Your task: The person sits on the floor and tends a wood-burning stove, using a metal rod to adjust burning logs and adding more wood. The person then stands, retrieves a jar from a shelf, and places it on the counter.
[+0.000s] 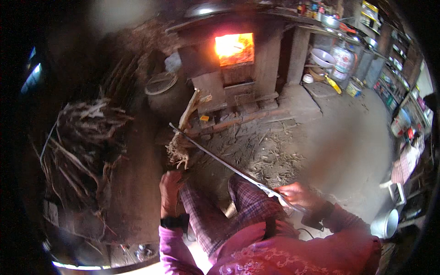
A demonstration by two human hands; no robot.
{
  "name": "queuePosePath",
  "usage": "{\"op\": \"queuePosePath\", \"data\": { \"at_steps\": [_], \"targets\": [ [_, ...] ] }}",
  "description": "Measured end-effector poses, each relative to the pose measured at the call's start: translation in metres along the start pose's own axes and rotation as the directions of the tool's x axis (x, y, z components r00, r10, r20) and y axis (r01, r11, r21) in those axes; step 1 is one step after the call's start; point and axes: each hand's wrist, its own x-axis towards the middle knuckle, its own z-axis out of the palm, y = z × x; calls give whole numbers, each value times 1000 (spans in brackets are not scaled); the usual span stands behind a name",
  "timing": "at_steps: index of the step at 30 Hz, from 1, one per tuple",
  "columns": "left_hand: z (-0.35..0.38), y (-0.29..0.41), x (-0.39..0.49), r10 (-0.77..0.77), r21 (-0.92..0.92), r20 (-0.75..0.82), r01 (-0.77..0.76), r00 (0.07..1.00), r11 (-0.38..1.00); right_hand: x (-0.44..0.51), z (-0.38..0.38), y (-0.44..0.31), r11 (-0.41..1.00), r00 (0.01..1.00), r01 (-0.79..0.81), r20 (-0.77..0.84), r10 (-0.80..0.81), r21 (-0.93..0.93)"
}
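Note:
My right hand (pixel 295 196) grips the near end of a long metal rod (pixel 220 160) above my right thigh. Its far end reaches up and left, crossing in front of a piece of pale wood with frayed, root-like ends (pixel 185 120); whether they touch cannot be told. My left hand (pixel 170 187) is curled beside my left knee, just below the frayed end. Its fingers are partly hidden, and no held thing is visible. Ahead, a fire burns bright in the square opening (pixel 234 49) of a stove.
Dry branches (pixel 86 147) are heaped at left, near a large round vessel (pixel 161 89). Straw and twigs (pixel 280 158) litter the floor. A low ledge (pixel 247 118) with a small yellow packet (pixel 204 118) fronts the stove. A gas cylinder (pixel 342 63) and pail (pixel 385 223) stand at right.

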Motion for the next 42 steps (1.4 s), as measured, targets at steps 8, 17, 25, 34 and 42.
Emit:
{"op": "queuePosePath", "data": {
  "at_steps": [8,17,25,34,42],
  "targets": [
    [-10,-56,-10,84,412,-38,-61,996,909,23,-75,-43,986,960,118,-241,-143,-115],
    [-19,-65,-15,80,497,-221,42,972,867,89,-168,-136,882,911,-124,-405,-80,-455],
    [-45,-88,-11,-52,349,-258,143,965,926,159,-231,-184,938,902,34,-393,-178,-346],
    [-36,-105,-4,298,722,251,-383,921,577,270,-260,-211,953,879,284,-368,-302,-104],
    [-17,-90,-11,310,839,70,-224,948,495,391,-258,-215,879,910,354,-334,-245,319]
  ]
}}
